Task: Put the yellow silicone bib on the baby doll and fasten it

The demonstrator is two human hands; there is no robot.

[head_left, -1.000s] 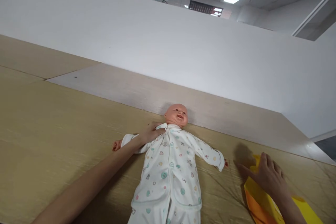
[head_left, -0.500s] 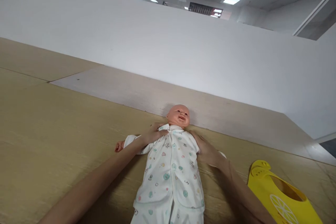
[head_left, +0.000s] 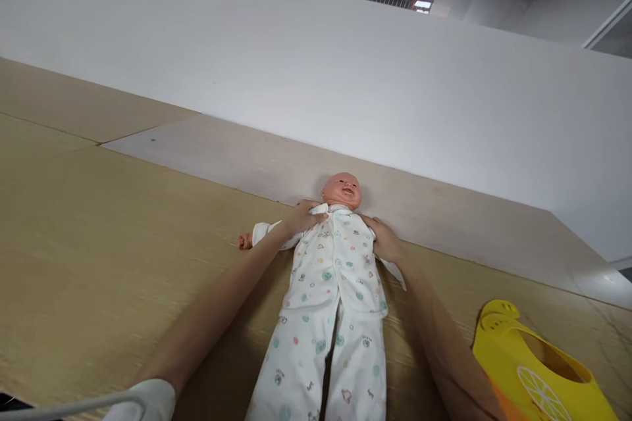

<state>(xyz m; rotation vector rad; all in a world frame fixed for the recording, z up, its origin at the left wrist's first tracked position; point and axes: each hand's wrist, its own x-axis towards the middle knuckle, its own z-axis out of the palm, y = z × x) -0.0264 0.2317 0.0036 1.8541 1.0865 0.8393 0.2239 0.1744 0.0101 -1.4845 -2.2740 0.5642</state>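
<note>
A baby doll lies on its back on the tan table, dressed in a white patterned onesie. My left hand grips the onesie at the doll's shoulder on the left side, fingers closed on the cloth. At the other shoulder my right hand is closed against the onesie. A yellow silicone bib with a lemon print lies at the lower right, apart from both hands.
A white partition wall runs along the back of the table. A paler board lies between the wall and the tan surface. A white sleeve cuff and a thin cord show at the bottom left.
My right hand left the yellow bib and moved left to the doll's shoulder. My left hand stayed on the other shoulder. The view tilted down, showing the doll's legs.
</note>
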